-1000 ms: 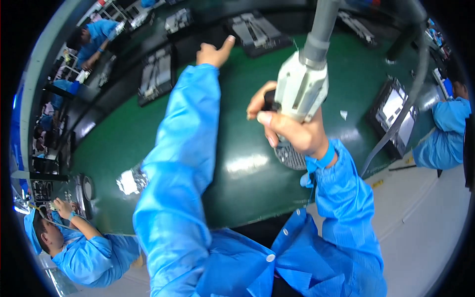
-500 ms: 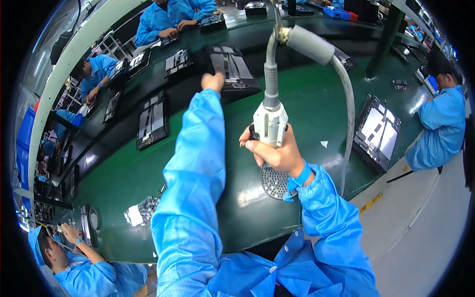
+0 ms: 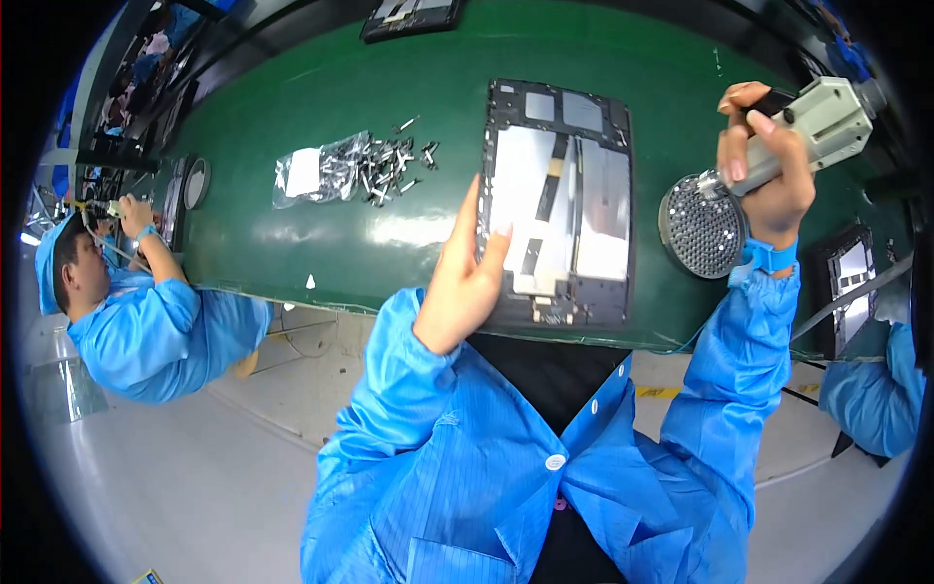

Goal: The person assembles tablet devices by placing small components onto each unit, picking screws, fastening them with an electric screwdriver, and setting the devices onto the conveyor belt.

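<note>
1. Drawn back from the far side of the green table [image 3: 253, 234] since the earlier frame, the left hand [image 3: 457, 292] is now set at a tablet [image 3: 603, 209]; the right hand [image 3: 786, 185] is seen farther to the right.
2. The tablet's left edge is gripped between the left thumb, laid over its face, and the fingers. An electric screwdriver [image 3: 827, 127] is wrapped in the right hand, its lower end at a round plate [image 3: 702, 238].
3. The tablet is placed by the table's near edge, between the hands; whether it is fully flat cannot be told.
4. For steady handling, the tablet is best pressed level by its rim, with the thumb kept off the dark strip [image 3: 552, 190], and the screwdriver is best held upright over the work.
5. Counted: three tablets in clear view, with one far tablet [image 3: 411, 15] and one side tablet [image 3: 851, 287]; one screwdriver; one clear bag [image 3: 326, 173]. Small loose parts [image 3: 387, 167] are heaped too closely to be counted.
</note>
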A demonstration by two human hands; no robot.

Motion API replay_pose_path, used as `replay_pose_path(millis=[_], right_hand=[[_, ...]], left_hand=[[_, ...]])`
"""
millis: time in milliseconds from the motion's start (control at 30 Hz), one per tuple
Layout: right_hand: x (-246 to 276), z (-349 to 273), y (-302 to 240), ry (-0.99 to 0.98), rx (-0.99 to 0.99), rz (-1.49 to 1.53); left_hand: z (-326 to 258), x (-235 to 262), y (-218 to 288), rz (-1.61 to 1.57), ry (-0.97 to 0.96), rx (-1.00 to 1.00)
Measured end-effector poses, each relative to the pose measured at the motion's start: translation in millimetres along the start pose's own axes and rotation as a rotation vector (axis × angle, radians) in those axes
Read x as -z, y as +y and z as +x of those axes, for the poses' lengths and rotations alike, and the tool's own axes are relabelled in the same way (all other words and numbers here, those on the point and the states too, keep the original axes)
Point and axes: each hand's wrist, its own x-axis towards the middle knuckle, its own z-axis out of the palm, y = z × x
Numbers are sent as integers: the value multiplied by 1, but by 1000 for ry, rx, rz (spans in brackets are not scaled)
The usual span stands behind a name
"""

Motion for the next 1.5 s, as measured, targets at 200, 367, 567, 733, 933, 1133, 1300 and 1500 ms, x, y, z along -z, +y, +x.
replay_pose_path(millis=[200, 367, 567, 733, 933, 1133, 1300, 1500], right_hand=[[-12, 0, 1, -21, 29, 77], [-13, 2, -1, -63, 13, 40], [-44, 11, 3, -66, 16, 42], [-54, 18, 8, -94, 30, -10], [-76, 32, 18, -169, 20, 110], [-106, 43, 24, -218, 12, -23], [-127, 43, 15, -123, -85, 104], [-127, 40, 19, -143, -48, 127]], left_hand=[[-25, 21, -3, 608, -48, -145], [78, 101, 7, 769, 347, -426], [166, 162, -13, 772, -315, -188], [183, 169, -18, 748, -382, -124], [162, 94, -17, 272, -103, -321], [150, 49, -26, 169, -107, -134], [147, 46, -37, 127, -31, -211], [149, 45, -31, 213, -20, -224]])
